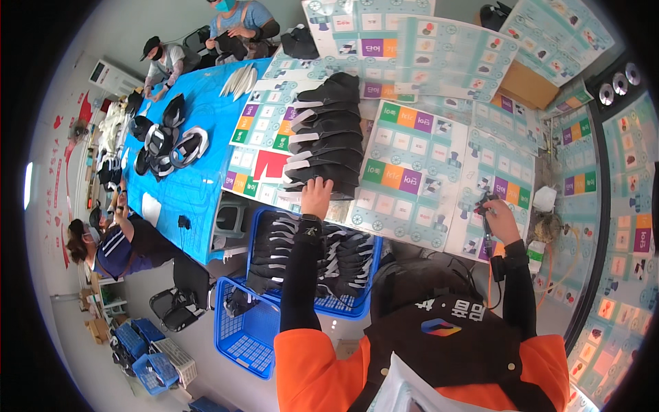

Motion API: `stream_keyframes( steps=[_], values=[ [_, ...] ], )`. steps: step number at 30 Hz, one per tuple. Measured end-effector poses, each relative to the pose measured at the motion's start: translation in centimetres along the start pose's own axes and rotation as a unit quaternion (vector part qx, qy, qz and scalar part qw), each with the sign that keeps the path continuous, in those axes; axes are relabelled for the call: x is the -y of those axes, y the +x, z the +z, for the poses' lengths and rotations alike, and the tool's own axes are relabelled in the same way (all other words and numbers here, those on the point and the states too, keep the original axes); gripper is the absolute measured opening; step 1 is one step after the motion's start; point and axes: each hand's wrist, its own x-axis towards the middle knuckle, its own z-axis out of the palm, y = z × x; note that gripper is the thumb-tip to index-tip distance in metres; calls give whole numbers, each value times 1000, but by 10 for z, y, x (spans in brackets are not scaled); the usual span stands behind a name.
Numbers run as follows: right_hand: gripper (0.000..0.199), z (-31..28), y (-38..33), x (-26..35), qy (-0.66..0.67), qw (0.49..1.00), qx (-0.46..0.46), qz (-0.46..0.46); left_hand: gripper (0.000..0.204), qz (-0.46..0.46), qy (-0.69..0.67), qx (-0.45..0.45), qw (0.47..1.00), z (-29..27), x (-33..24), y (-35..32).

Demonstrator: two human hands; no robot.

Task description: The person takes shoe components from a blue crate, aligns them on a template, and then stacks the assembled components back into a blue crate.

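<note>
A row of black shoe uppers (331, 137) with light grey edges lies overlapped on the printed sheets covering the table. At the near end of that row, my left hand (317, 199) has its fingers closed on the nearest upper. Farther right, my right hand (502, 221) is closed around a slim black hand tool (488, 237), held upright over the sheets. A dark cord runs down from the tool beside my forearm. The tool's exact kind is too small to make out. A red piece (269, 166) lies left of the uppers.
Below the table edge, a blue crate (376, 275) holds many black uppers; another blue basket (248, 343) stands beside it. On the blue-covered table (206, 199) at left lie black and grey uppers. Several people work around it. A black chair (185, 295) stands near.
</note>
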Motion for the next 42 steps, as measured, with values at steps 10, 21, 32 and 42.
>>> stream_keyframes(
  steps=[10,21,32,42],
  values=[
    [19,13,6,80,98,987,112,-60,14,-242,-395,26,886,-81,12,-38],
    [19,79,34,133,61,950,254,-172,15,-40,-159,58,985,-22,-48,-50],
    [21,82,26,90,66,954,242,-161,32,-105,-397,75,909,-27,-47,-69],
    [23,99,22,101,43,933,317,-166,25,-223,-328,74,915,-18,-14,-61]
  ],
)
